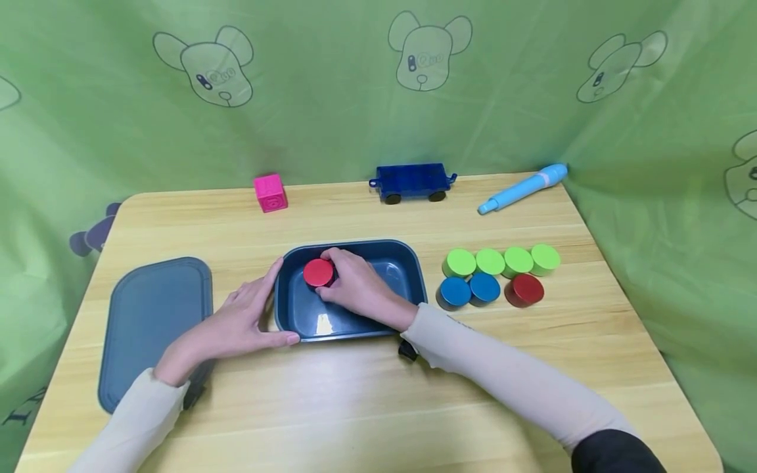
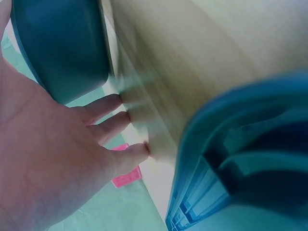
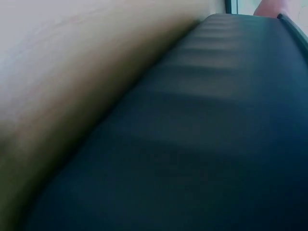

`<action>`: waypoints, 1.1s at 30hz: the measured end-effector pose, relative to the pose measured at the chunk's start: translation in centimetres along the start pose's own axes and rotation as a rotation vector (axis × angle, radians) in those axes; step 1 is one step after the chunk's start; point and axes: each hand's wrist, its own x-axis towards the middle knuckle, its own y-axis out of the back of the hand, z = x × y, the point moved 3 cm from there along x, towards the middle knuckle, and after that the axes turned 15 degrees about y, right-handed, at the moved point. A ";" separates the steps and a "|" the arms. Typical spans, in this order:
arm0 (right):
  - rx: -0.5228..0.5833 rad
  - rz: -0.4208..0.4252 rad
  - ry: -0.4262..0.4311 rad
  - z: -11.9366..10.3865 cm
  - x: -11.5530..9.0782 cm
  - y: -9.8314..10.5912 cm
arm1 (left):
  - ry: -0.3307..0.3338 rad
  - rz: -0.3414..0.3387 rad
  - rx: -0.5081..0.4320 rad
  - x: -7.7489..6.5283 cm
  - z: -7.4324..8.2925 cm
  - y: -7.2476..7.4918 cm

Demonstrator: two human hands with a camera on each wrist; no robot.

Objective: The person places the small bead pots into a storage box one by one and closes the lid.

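Observation:
A dark blue rectangular box (image 1: 408, 269) stands near the middle of the table. Inside its left half, my right hand (image 1: 361, 286) pinches a short red cylinder (image 1: 319, 272) between thumb and fingers. My left hand (image 1: 242, 315) is spread around the box's left end, fingers extended and thumb at the front left corner. In the left wrist view, the left hand's (image 2: 57, 149) outstretched fingers reach down to the table beside the box (image 2: 62, 43). The box's outer wall (image 3: 216, 110) fills much of the right wrist view, where the red cylinder is hidden.
Left of the box lies a blue-grey lid (image 1: 154, 315). On its right are several green cylinders (image 1: 459, 263), two blue cylinders (image 1: 454, 292) and a dark red cylinder (image 1: 524, 290). Along the back edge sit a pink cube (image 1: 271, 193), a blue toy wagon (image 1: 412, 180) and a light blue pen (image 1: 523, 190).

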 end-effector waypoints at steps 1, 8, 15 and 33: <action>0.021 0.001 -0.004 0.0 0.0 0.0 | 0.001 -0.002 -0.001 0.0 0.0 0.0; 0.133 0.005 -0.008 0.1 0.1 0.2 | 0.007 -0.003 0.007 0.3 0.0 0.0; 0.178 0.015 -0.014 0.2 -0.3 0.4 | 0.030 0.002 0.020 0.1 0.1 0.2; 0.232 0.184 0.089 1.4 -5.0 5.5 | 0.027 0.047 0.075 0.4 0.6 0.2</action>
